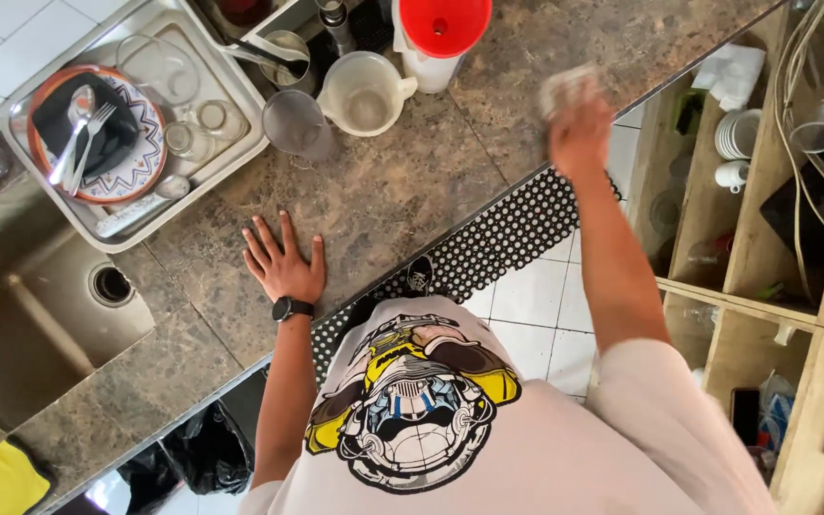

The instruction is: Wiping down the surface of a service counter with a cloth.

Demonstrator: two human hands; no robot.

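While left hand point(283, 262) rests flat, right hand point(579, 129) grips cloth point(565, 88).

A small pale crumpled cloth point(566, 88), blurred and bunched into a soft wad, sits in the grip of the right hand point(581, 129) at the right part of the mottled brown-grey stone countertop point(402, 191), close to its near edge and just right of a red funnel. Its exact material cannot be told. The left hand point(283, 259) lies flat, palm down and fingers spread, on the same countertop further left, a black watch at its wrist.
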